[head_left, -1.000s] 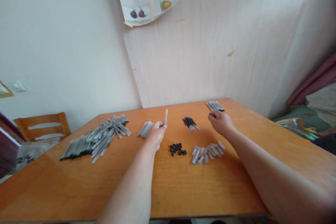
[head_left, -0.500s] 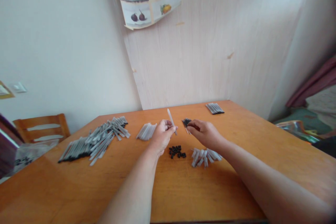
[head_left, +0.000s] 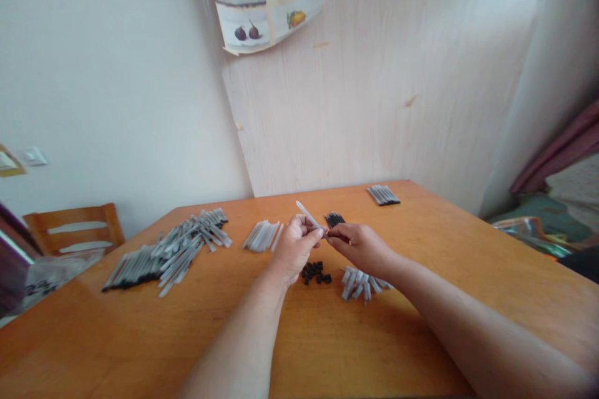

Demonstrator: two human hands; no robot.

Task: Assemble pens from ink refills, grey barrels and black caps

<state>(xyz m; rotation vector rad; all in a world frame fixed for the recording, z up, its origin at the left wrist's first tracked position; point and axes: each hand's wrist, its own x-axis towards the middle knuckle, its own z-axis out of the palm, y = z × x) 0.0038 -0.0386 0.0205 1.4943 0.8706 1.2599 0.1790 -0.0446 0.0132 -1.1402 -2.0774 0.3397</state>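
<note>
My left hand [head_left: 299, 244] is closed around a slim, translucent whitish pen barrel [head_left: 307, 214], which slants up and to the left. At the barrel's lower right end, the fingertips of my right hand [head_left: 358, 243] pinch a thin dark piece [head_left: 326, 235], mostly hidden by the fingers. Just beyond the right hand lies a bundle of thin black sticks [head_left: 334, 219]. Below the hands sits a small heap of short black caps [head_left: 316, 272]. Beside it, partly under my right forearm, is a pile of short whitish translucent pieces [head_left: 360, 282].
A row of whitish barrels [head_left: 262, 235] lies left of my hands on the wooden table [head_left: 224, 336]. Farther left is a large pile of black-ended pens [head_left: 180, 249]. More black-ended pens [head_left: 384, 194] lie at the back right. A wooden chair [head_left: 75, 227] stands at left.
My right hand has moved from the bundle of black sticks to the barrel's lower end. The barrel now tilts farther left, and my left hand has shifted slightly right.
</note>
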